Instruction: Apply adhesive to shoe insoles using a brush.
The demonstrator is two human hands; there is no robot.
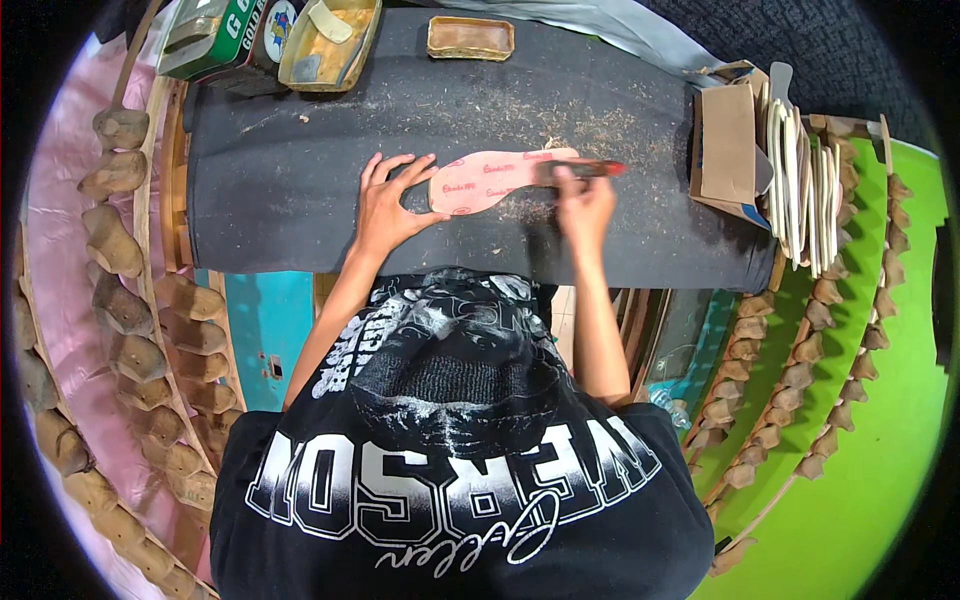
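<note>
A pink insole board (pixel 490 182) with red print lies flat on the dark work table, its wider end to the left. My left hand (pixel 388 200) braces that end between thumb and forefinger, the other fingers spread on the table beyond it. Over the narrower right part, my right hand (pixel 583 205) grips a slim tool (pixel 606 168), dark toward the left and red at the right. Motion blurs it, so I cannot tell whether it is a brush or a blade, nor whether it touches the board.
Shavings litter the dark table cover (pixel 300 190). At the back stand a green tin (pixel 225 40), a yellowish tray (pixel 330 50) and a small brown dish (pixel 470 38). A cardboard box (pixel 725 145) and stacked pale sole-shaped pieces (pixel 805 180) are at right. Wooden shoe lasts (pixel 115 240) line racks on both sides.
</note>
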